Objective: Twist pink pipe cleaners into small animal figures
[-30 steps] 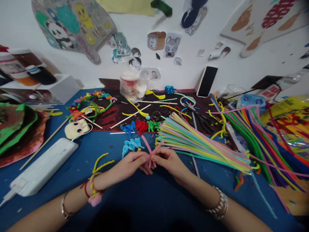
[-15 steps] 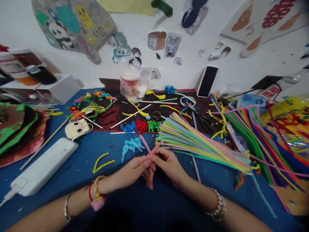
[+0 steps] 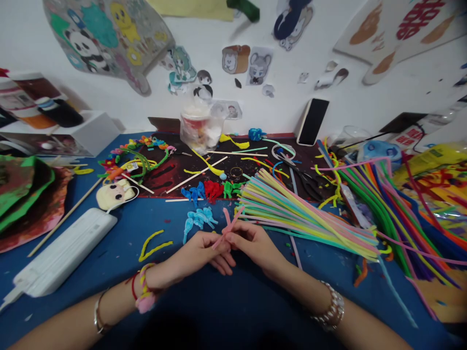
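Note:
Between my two hands is a pink pipe cleaner [image 3: 228, 224], bent so that its strands cross and its free ends point up. My right hand [image 3: 251, 243] pinches it near the crossing with thumb and forefinger. My left hand [image 3: 207, 250] has its thumb and forefinger closed on the lower left part, while its other fingers hang loosely below. Just beyond my left hand lie light blue twisted pipe cleaner pieces [image 3: 199, 219]. To the right of my right hand spreads a bundle of pastel pipe cleaners [image 3: 302, 214].
Blue, red [image 3: 213, 191] and green twisted pieces lie on the dark mat [image 3: 164, 172]. Pliers [image 3: 310, 182] rest behind the bundle. A bent yellow pipe cleaner [image 3: 148, 245], a white power strip [image 3: 65, 250] and a plush face [image 3: 113, 194] are at left. A phone [image 3: 313, 121] leans on the wall.
The pink pipe cleaner has turned in my fingers; its strands now cross more tightly, and one end shows over my left thumb. My left hand's lower fingers have shifted up slightly.

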`<state>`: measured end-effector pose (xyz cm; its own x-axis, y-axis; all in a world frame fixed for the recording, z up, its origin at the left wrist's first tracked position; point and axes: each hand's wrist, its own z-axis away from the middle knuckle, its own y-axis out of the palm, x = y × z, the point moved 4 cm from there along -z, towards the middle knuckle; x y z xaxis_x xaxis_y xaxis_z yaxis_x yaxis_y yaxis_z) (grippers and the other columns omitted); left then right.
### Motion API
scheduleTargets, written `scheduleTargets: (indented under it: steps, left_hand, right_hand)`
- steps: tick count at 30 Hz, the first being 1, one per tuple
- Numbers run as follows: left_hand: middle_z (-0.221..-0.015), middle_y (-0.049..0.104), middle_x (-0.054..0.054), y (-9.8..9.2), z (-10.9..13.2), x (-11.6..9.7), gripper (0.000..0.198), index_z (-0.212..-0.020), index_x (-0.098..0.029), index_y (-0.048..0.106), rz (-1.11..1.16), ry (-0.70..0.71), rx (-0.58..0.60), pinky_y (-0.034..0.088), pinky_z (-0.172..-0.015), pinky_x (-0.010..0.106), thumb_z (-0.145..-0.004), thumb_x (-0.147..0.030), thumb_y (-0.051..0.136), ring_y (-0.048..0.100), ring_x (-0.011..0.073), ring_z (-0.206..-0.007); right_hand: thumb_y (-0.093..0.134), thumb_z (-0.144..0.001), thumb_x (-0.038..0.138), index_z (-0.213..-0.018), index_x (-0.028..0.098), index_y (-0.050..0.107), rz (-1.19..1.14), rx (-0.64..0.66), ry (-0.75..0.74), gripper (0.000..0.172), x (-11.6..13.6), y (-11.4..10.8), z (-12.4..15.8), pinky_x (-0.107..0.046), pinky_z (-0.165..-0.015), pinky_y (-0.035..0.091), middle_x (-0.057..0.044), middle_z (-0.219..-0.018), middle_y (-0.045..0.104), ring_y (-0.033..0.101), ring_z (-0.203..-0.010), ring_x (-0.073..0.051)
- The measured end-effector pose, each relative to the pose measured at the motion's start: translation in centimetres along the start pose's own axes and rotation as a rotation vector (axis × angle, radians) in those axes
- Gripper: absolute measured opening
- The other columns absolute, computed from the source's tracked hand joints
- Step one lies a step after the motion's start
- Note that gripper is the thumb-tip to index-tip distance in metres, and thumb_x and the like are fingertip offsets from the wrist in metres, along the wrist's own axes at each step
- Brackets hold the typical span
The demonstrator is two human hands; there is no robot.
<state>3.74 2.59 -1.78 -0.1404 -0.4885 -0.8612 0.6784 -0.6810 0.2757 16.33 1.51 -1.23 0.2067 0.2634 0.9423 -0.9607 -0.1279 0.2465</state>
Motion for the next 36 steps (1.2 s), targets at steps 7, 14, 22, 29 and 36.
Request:
scheduleTargets:
  steps: [7,14,22,29,36]
  left_hand:
    - [-0.094,0.064,0.014,1.0,0.8,-1.5,0.027,-0.094,-0.009,0.059,0.214,0.048,0.237,0.047,-0.076,0.038,-0.077,-0.025,0.045,0.064,0.0243,-0.08]
    - [-0.096,0.063,0.017,1.1,0.6,-1.2,0.056,-0.099,-0.007,0.057,0.375,-0.001,0.397,0.04,-0.082,0.044,-0.078,-0.048,0.025,0.062,0.0298,-0.084]
    - [-0.084,0.064,0.012,1.0,0.7,-0.6,0.036,-0.089,-0.012,0.057,0.28,-0.03,0.322,0.045,-0.078,0.04,-0.091,-0.036,0.031,0.065,0.0241,-0.074]
    - [-0.082,0.068,0.012,0.6,0.7,-0.7,0.026,-0.092,-0.01,0.06,0.329,-0.064,0.242,0.05,-0.071,0.03,-0.089,-0.029,0.043,0.067,0.0197,-0.071]
    - [-0.097,0.067,0.015,0.5,0.7,-0.3,0.025,-0.099,-0.012,0.059,0.333,-0.033,0.217,0.051,-0.073,0.031,-0.09,-0.031,0.045,0.068,0.0194,-0.075]
  right_hand:
    - [0.066,-0.072,0.034,-0.065,0.013,0.062,0.041,-0.003,-0.016,0.023,0.4,-0.4,0.0,-0.021,-0.051,0.034,0.003,-0.056,0.052,0.043,-0.051,-0.007]
    - [0.067,-0.071,0.036,-0.061,0.014,0.061,0.076,0.0,-0.008,0.025,0.8,-0.4,0.1,-0.021,-0.049,0.033,0.005,-0.051,0.049,0.043,-0.047,-0.007]
    - [0.066,-0.072,0.033,-0.061,0.016,0.063,0.19,-0.012,-0.102,0.021,0.6,-0.5,0.1,-0.025,-0.057,0.041,0.001,-0.058,0.057,0.052,-0.058,-0.012]
    - [0.064,-0.074,0.031,-0.065,0.016,0.063,0.244,-0.055,-0.166,0.017,0.6,-0.9,0.0,-0.026,-0.059,0.042,-0.001,-0.066,0.06,0.053,-0.062,-0.013]
    - [0.062,-0.076,0.018,-0.07,0.02,0.065,0.57,-0.19,-0.497,0.007,2.4,-0.7,1.0,-0.03,-0.071,0.044,-0.003,-0.074,0.064,0.057,-0.073,-0.017]
